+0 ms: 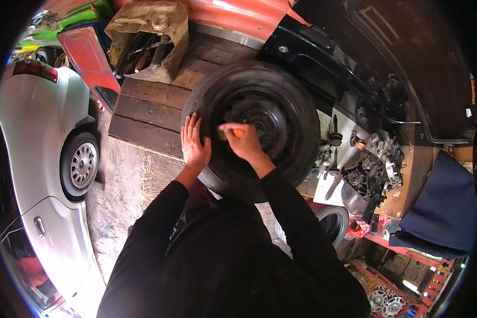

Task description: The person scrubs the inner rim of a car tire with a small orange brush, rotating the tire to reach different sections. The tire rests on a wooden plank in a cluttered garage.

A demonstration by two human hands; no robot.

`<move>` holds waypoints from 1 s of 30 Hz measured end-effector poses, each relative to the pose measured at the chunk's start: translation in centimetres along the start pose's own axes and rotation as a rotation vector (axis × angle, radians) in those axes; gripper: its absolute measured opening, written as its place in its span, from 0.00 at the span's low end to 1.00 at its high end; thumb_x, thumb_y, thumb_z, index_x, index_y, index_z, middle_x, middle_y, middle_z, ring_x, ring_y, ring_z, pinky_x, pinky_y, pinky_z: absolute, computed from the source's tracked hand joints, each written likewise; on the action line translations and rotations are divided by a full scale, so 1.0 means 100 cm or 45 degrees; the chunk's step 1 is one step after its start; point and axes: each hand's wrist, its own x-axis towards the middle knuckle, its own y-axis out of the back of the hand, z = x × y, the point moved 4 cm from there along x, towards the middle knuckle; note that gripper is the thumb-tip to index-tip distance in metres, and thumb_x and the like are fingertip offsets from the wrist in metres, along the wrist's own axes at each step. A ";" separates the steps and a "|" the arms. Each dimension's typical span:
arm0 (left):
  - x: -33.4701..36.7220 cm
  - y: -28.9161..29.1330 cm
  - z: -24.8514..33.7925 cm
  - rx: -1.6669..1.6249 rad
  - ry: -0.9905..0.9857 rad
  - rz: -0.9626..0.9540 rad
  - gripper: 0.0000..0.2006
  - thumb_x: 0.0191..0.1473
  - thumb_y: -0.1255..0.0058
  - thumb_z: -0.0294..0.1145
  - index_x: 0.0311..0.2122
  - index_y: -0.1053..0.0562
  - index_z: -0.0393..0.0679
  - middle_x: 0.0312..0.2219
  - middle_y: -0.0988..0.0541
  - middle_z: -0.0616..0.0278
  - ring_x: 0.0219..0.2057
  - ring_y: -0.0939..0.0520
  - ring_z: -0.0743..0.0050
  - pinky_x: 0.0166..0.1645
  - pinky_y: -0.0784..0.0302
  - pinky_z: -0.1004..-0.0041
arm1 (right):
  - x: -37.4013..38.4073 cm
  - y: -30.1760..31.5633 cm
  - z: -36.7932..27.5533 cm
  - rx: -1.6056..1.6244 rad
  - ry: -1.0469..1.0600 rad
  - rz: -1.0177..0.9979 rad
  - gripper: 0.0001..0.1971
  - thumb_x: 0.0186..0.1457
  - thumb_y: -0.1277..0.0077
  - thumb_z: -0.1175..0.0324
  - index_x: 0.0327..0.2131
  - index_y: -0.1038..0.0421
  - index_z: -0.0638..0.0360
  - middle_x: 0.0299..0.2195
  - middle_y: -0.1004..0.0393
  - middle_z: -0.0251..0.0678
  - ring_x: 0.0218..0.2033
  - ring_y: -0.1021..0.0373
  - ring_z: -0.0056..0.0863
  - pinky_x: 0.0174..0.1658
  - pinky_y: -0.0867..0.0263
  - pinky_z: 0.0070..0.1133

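Observation:
A black tyre (297, 100) on a dark steel wheel (273, 143) lies flat on a wooden bench (148, 108) in front of me. My left hand (195, 147) rests on the tyre's left sidewall, its fingers stretched out. My right hand (247, 147) is closed round an orange-handled tool (239, 133) above the left inner part of the wheel. Only a bit of the orange handle shows between the fingers; the tool's working end is hidden, so its kind cannot be told.
A cut-open plastic jug (175, 21) with several hand tools stands at the bench's back left. Greasy engine parts (373, 167) lie to the right, near a dark blue cloth (442, 206). Another tyre (334, 225) is low on the right. A silver car (47, 148) stands at left.

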 end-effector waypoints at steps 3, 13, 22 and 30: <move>0.001 0.002 0.004 -0.034 -0.032 0.006 0.33 0.49 0.51 0.26 0.64 0.36 0.38 0.69 0.40 0.53 0.72 0.45 0.48 0.73 0.53 0.49 | 0.032 0.003 0.004 -0.065 0.174 0.154 0.07 0.58 0.47 0.74 0.36 0.18 0.57 0.37 0.17 0.41 0.40 0.20 0.42 0.45 0.24 0.30; 0.001 0.002 -0.002 -0.037 -0.050 0.057 0.29 0.52 0.55 0.27 0.62 0.33 0.36 0.68 0.38 0.52 0.71 0.44 0.49 0.73 0.52 0.50 | 0.028 -0.011 -0.011 -0.177 0.052 -0.127 0.06 0.55 0.44 0.71 0.34 0.17 0.56 0.34 0.17 0.40 0.37 0.20 0.42 0.44 0.25 0.32; -0.001 -0.002 -0.006 -0.009 -0.087 0.073 0.27 0.55 0.58 0.27 0.62 0.33 0.36 0.68 0.38 0.52 0.71 0.43 0.47 0.72 0.51 0.49 | -0.028 0.000 0.000 -0.060 0.098 -0.372 0.07 0.59 0.46 0.75 0.36 0.18 0.60 0.37 0.17 0.43 0.41 0.19 0.38 0.47 0.25 0.27; 0.003 -0.002 -0.003 -0.028 -0.096 0.070 0.27 0.55 0.58 0.26 0.62 0.34 0.37 0.68 0.38 0.51 0.71 0.43 0.46 0.73 0.51 0.48 | -0.011 0.003 0.001 0.042 0.252 -0.287 0.07 0.59 0.47 0.73 0.36 0.17 0.58 0.37 0.17 0.42 0.40 0.20 0.40 0.46 0.25 0.30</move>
